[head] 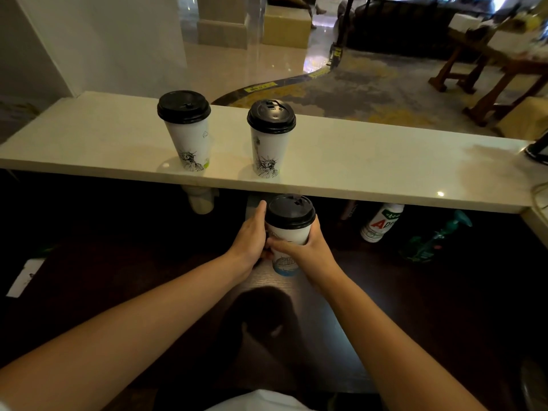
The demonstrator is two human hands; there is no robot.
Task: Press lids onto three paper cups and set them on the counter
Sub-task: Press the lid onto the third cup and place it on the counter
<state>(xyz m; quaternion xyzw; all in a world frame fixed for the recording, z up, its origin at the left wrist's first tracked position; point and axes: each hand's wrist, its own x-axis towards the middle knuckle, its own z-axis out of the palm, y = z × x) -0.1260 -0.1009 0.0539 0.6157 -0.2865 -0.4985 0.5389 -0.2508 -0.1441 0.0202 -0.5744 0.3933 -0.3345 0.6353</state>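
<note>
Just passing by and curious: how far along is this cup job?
Done: the first cup and second cup stand lidded on the counter. In hand: the third cup, lid on, gripped by left hand and right hand below the counter. Left: setting it up there.

A white bottle [381, 222] sits near a green spray bottle [431, 241] on the dark lower table [118, 271]
</note>
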